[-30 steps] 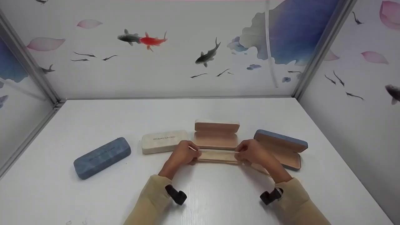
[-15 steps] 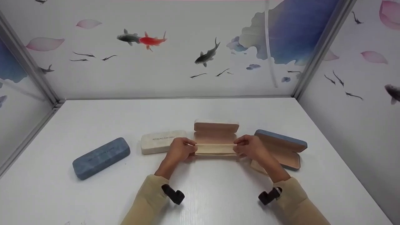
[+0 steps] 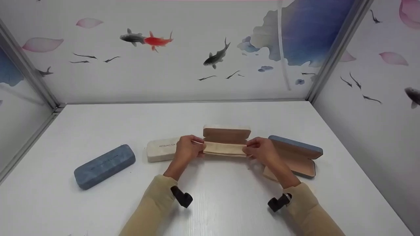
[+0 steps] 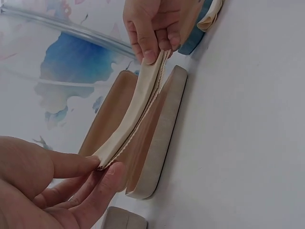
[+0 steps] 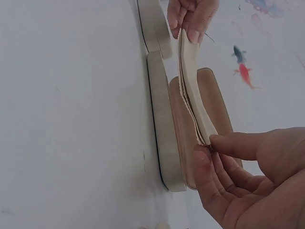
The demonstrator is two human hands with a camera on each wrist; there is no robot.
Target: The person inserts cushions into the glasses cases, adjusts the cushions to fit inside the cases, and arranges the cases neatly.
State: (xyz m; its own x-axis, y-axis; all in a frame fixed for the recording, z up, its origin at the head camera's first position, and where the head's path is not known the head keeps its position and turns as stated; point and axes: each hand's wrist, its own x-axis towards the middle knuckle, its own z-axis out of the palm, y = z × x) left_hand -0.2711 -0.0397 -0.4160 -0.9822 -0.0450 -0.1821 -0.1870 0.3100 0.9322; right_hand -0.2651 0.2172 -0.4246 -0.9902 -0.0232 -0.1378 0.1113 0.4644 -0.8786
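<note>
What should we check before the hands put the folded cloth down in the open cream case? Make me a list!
1. Left hand pinching its end of the folded cloth: ok.
2. Right hand pinching the other end: ok.
3. Open cream case ready, lid up: ok.
4. Cloth held over the case's opening: looks ok in the wrist views.
5. Cloth layers pressed together: not ok, small gaps show along the edge.
6. Cloth small enough to lie flat inside: cannot tell until it goes in.
</note>
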